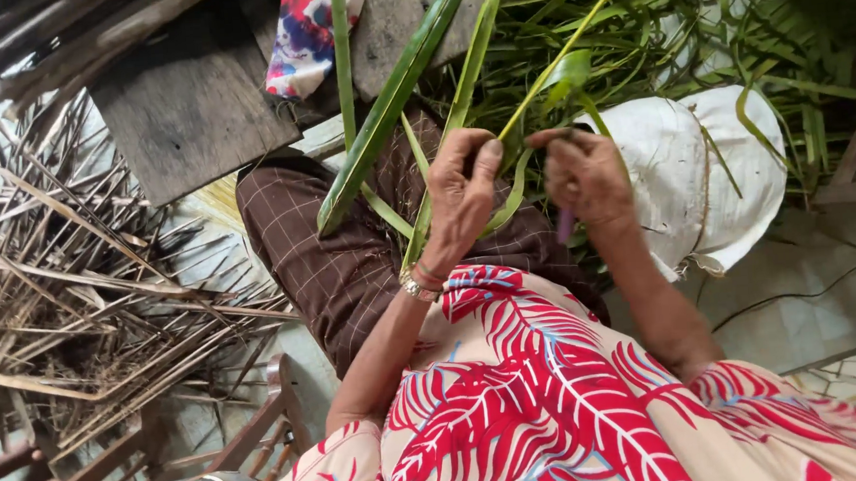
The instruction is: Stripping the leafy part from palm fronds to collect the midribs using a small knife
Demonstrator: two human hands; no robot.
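The left hand (462, 194) pinches a long, smooth green palm leaf strip (390, 99) running toward eleven o'clock; the right hand (587, 173), at three o'clock, is closed on a purple-handled tool (566, 224).

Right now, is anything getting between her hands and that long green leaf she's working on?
Nothing visible does. The left hand already grips the green leaf strips, and the right hand pinches the thin leaf rib beside it, with a purple-handled tool underneath.

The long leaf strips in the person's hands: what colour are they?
Green; the leaf strips show best in the head view.
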